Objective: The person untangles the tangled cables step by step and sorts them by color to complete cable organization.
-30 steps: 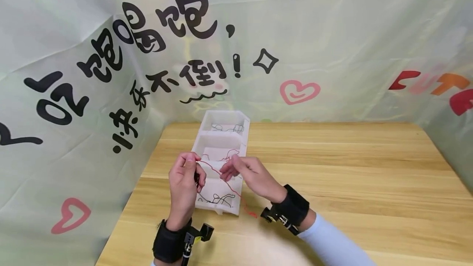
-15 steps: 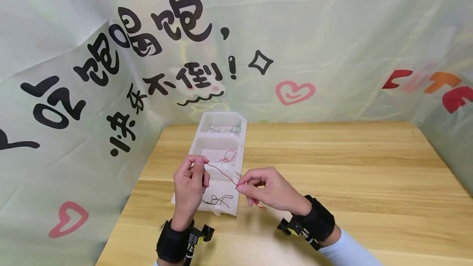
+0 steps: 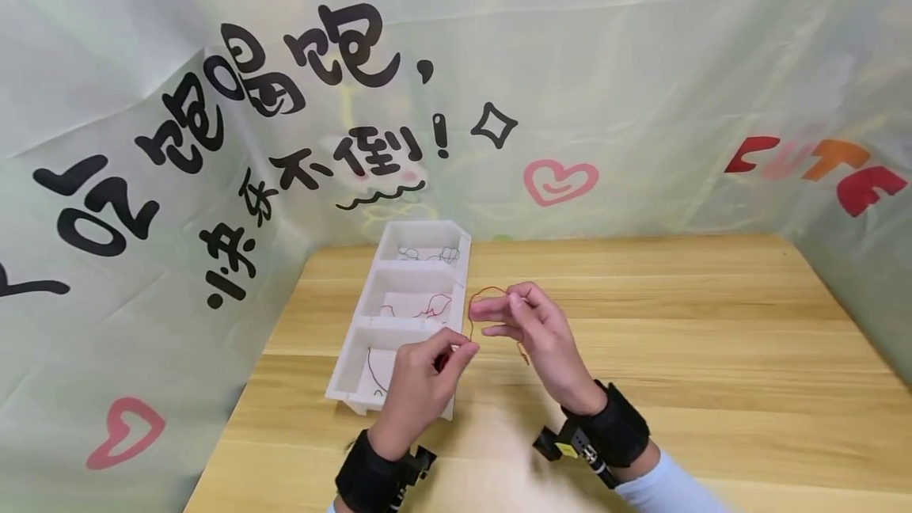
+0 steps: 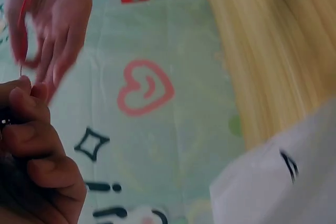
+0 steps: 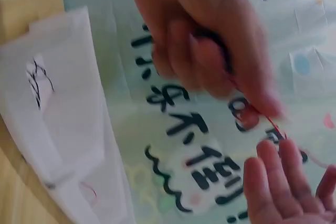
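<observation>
In the head view my left hand (image 3: 416,377) is at the tray's front right corner and pinches one part of a thin red thread (image 3: 471,324) between thumb and forefinger. A small dark object sits under its curled fingers; I cannot tell what it is. To the right, my right hand (image 3: 545,335) is raised above the table and pinches the thread at thumb and forefinger, its other fingers held out straight. Between the hands the thread arches upward. Its red tail (image 3: 524,353) hangs below the right hand. The right wrist view shows the thread (image 5: 274,125) crossing to the right fingertips (image 5: 269,153).
A long white tray (image 3: 461,260) with three compartments stands left on the wooden table (image 3: 677,355). Dark green thread (image 3: 449,254) lies in the far compartment, red thread (image 3: 436,305) in the middle, dark thread (image 3: 375,374) in the near one. Printed fabric (image 3: 641,85) walls the table.
The right hand first came down and took hold of the thread, then rose with it. My left hand moved right and lower, away from the tray's middle, so the thread now arches between both hands.
</observation>
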`<action>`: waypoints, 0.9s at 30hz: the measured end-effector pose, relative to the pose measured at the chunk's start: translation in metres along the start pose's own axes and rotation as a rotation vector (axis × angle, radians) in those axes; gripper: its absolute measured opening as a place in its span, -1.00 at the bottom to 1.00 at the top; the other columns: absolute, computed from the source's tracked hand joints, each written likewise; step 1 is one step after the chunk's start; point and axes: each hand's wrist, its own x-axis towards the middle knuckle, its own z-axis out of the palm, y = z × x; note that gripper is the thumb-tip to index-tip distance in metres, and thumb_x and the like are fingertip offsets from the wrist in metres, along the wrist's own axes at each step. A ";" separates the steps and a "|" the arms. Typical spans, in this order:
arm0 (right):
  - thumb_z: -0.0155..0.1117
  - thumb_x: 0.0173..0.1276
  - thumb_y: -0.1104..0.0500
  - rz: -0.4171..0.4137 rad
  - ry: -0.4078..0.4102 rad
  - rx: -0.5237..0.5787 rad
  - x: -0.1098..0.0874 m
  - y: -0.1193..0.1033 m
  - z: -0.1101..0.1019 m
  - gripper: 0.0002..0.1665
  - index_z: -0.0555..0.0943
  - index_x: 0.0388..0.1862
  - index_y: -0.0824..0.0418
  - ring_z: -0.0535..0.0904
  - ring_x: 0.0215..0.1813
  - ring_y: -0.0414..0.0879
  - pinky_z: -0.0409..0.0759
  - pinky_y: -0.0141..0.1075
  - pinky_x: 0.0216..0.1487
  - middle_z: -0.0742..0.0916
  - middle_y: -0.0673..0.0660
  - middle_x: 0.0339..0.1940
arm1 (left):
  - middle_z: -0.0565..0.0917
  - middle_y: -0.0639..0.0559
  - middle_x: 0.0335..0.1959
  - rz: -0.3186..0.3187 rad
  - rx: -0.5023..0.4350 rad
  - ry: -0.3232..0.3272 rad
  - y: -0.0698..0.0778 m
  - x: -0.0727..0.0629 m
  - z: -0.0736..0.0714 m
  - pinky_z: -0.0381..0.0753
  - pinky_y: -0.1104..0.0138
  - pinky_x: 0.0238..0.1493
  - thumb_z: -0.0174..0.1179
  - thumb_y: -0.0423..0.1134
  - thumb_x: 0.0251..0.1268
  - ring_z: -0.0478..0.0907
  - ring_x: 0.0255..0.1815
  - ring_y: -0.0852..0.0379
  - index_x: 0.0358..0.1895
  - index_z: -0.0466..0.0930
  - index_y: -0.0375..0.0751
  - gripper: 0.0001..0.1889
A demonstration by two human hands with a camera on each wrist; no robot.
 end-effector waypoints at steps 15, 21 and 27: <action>0.07 0.62 0.23 0.146 -0.004 -0.121 0.007 0.027 0.027 -0.65 0.63 -0.14 0.55 0.74 -0.15 -0.03 0.69 -0.26 -0.15 0.77 0.30 -0.19 | 0.49 0.25 -0.63 -0.024 0.173 -0.092 0.011 -0.003 0.013 0.31 0.58 -0.59 0.38 -0.30 0.26 0.31 -0.64 0.44 -0.32 0.70 -0.11 -0.95; 0.07 0.63 0.20 0.111 0.304 -0.017 0.020 0.029 0.022 -0.69 0.58 -0.19 0.45 0.41 -0.50 -0.20 0.41 -0.45 -0.53 0.58 0.06 -0.45 | 0.39 0.34 -0.65 -0.105 0.084 -0.238 0.011 -0.006 0.013 0.24 0.57 -0.59 0.27 -0.16 0.45 0.26 -0.65 0.47 -0.27 0.64 -0.06 -0.89; 0.01 0.64 -0.05 0.051 0.328 0.026 0.046 0.022 0.016 -0.58 0.50 -0.10 0.32 0.11 -0.63 -0.23 0.08 -0.40 -0.63 0.27 -0.01 -0.60 | 0.29 0.41 -0.69 -0.181 0.052 -0.379 0.005 -0.016 0.005 0.19 0.54 -0.59 0.22 -0.03 0.48 0.18 -0.68 0.47 -0.33 0.66 0.03 -0.80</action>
